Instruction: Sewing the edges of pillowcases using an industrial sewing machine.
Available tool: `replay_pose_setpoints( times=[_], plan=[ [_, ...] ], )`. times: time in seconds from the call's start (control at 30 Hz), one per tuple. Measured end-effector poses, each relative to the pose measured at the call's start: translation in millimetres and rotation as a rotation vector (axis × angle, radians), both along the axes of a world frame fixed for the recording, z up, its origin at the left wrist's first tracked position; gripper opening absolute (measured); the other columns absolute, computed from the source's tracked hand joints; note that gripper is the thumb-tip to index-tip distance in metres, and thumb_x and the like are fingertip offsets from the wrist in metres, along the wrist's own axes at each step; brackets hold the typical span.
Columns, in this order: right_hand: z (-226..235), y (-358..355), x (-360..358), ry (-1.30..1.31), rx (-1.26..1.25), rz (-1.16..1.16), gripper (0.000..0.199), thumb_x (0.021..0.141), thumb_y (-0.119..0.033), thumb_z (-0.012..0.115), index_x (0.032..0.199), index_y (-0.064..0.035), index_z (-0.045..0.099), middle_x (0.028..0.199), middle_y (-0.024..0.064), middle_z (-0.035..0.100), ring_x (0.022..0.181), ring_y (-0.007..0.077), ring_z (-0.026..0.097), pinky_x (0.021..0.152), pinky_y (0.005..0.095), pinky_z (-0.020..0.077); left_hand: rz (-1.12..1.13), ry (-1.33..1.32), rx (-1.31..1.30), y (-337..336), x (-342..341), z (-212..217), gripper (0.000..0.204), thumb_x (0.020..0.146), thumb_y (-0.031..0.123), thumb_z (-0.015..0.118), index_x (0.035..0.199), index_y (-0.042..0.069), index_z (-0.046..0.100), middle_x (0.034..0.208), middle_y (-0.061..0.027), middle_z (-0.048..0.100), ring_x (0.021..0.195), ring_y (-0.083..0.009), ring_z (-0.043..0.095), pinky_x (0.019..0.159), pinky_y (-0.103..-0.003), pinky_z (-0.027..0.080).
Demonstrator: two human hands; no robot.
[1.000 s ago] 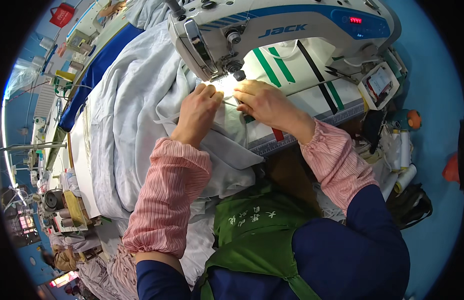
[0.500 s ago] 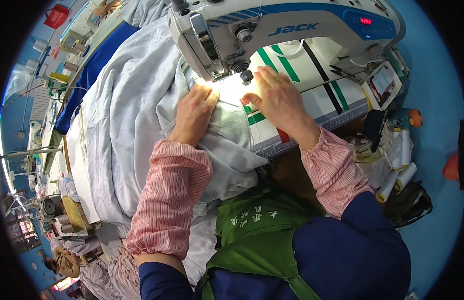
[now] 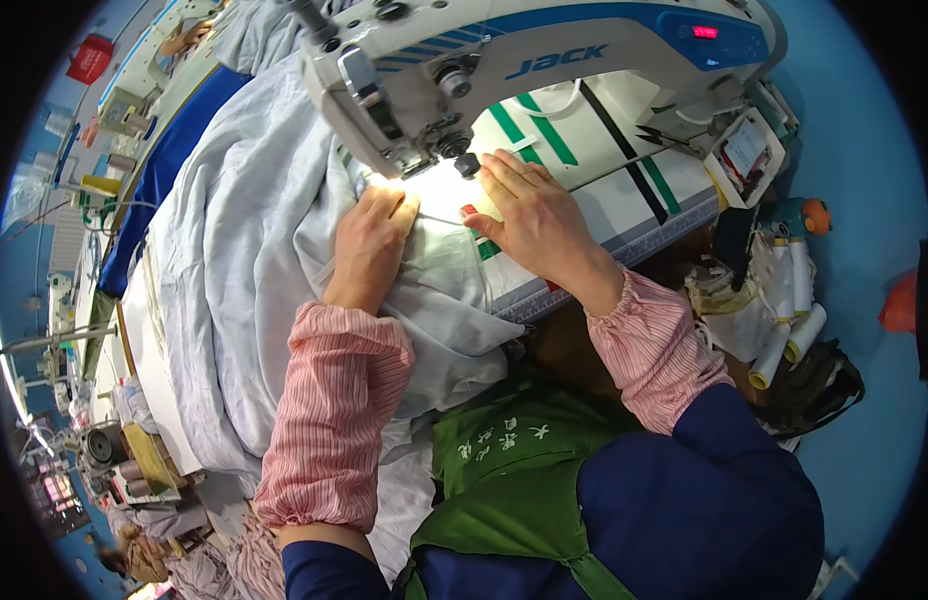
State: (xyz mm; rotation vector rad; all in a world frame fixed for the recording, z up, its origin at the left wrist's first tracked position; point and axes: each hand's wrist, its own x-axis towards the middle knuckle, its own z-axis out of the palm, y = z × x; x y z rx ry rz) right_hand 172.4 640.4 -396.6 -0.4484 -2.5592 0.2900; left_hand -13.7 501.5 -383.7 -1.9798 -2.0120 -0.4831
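In the head view, the left hand (image 3: 369,240) lies flat on the pale grey cloth (image 3: 254,270), with the fingers stretched and close together, pressing it down and gripping nothing. The right hand (image 3: 539,220) also rests flat, its fingers spread a little, on the edge of the cloth and on the white bench (image 3: 624,190). Both hands are just in front of the needle area of the white sewing machine (image 3: 504,60), where a small lamp lights the cloth. The cloth lies under the machine head and hangs in a big heap to the left. Green and black stripes mark the bench. Thread cones (image 3: 789,330) lie at the right, beside the bench.
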Motion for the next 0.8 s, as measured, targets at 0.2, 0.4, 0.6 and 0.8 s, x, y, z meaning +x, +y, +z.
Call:
replay_pose_setpoints(
  times=[0.2, 0.4, 0.6, 0.8],
  plan=[
    [-2.0, -0.4, 1.0, 0.002, -0.006, -0.060, 0.062, 0.094, -0.049, 0.055, 0.124, 0.0059, 0.057, 0.129, 0.0205, 0.059, 0.128, 0.0304, 0.051, 0.106, 0.0408, 0.0387, 0.010, -0.015, 0.017, 1.3, 0.8, -1.3, 0.027, 0.079, 0.007, 0.057, 0.104, 0.008, 0.068, 0.107, -0.0050, 0.061, 0.104, -0.0207, 0.060, 0.084, -0.031, 0.052],
    [-4.6, -0.5, 1.2, -0.022, 0.050, -0.153, 0.067, 0.093, -0.052, 0.055, 0.123, 0.0070, 0.057, 0.129, 0.0206, 0.058, 0.128, 0.0330, 0.050, 0.105, 0.0436, 0.0388, 0.000, 0.006, 0.020, 1.9, -0.8, -2.7, 0.028, 0.079, 0.007, 0.057, 0.104, 0.008, 0.068, 0.106, -0.0051, 0.061, 0.103, -0.0212, 0.060, 0.084, -0.031, 0.052],
    [-2.8, -0.2, 1.9, -0.012, 0.064, -0.154, 0.067, 0.091, -0.053, 0.057, 0.122, 0.0069, 0.058, 0.128, 0.0200, 0.059, 0.126, 0.0343, 0.050, 0.103, 0.0444, 0.0391, 0.000, -0.023, 0.013, 1.7, -1.2, -2.8, 0.028, 0.079, 0.007, 0.057, 0.104, 0.007, 0.068, 0.105, -0.0051, 0.061, 0.103, -0.0215, 0.060, 0.084, -0.031, 0.052],
    [-2.0, 0.7, 1.6, -0.024, 0.075, -0.132, 0.065, 0.090, -0.051, 0.058, 0.122, 0.0057, 0.058, 0.127, 0.0185, 0.060, 0.126, 0.0341, 0.050, 0.102, 0.0436, 0.0394, -0.001, -0.039, 0.028, 1.3, -1.0, -2.0, 0.028, 0.079, 0.007, 0.058, 0.105, 0.007, 0.068, 0.104, -0.0046, 0.061, 0.102, -0.0211, 0.060, 0.084, -0.031, 0.052]
  ],
)
